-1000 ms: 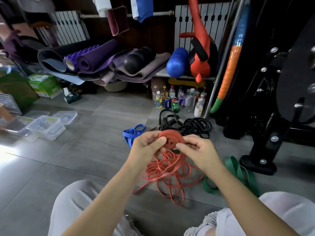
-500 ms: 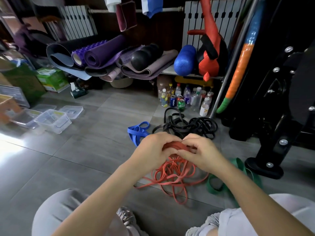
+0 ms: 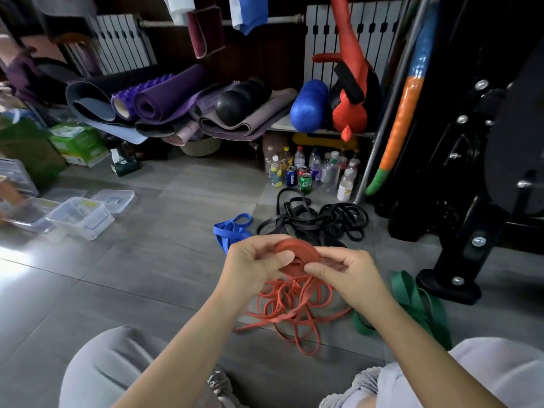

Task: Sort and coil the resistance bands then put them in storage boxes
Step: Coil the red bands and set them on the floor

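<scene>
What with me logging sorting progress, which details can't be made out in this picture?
Head view only.
Red coil: left hand and right hand grip it, covering its rim; turns uncountable.
Green band: partly behind the right forearm.
Black bands: tangled pile; number unclear.
Storage boxes: blurred, leftmost cut by the left edge; contents unreadable.

You sit in a home gym corner: rolled mats (image 3: 164,98), a foam roller (image 3: 307,106), a black weight machine (image 3: 482,172) and radiators (image 3: 120,44) along the wall.
</scene>
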A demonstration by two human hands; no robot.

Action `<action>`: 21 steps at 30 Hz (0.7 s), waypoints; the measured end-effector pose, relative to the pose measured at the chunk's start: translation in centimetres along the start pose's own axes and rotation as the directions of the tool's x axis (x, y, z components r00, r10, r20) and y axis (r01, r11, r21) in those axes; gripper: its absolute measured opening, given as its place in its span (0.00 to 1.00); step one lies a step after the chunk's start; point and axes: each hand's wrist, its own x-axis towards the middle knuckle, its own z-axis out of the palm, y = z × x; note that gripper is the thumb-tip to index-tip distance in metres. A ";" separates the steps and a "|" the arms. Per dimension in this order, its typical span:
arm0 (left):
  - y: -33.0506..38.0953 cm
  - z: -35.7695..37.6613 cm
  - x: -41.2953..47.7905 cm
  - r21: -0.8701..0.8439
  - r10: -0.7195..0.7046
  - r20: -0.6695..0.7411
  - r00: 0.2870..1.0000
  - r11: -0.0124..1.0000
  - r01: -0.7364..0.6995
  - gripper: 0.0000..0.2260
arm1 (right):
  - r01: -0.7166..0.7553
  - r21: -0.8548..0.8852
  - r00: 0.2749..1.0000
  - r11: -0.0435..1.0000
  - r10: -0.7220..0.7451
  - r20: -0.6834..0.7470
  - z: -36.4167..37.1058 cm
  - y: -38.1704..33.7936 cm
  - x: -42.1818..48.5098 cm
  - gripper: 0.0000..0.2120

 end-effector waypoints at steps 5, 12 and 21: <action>-1.7 1.0 -1.0 -0.245 -0.143 -0.045 0.989 0.961 0.127 0.09 | -0.101 0.264 0.984 0.959 0.135 -0.116 1.2 1.8 -1.5 0.10; -1.6 -0.1 -1.0 0.802 0.135 0.300 0.944 0.501 -0.326 0.26 | -0.085 -0.175 0.995 0.981 0.093 0.037 0.2 2.2 -1.2 0.10; -1.2 0.1 -1.3 0.664 0.268 0.185 0.945 0.675 -0.322 0.17 | -0.123 -0.114 0.992 0.986 0.124 0.001 -0.4 2.5 -2.1 0.08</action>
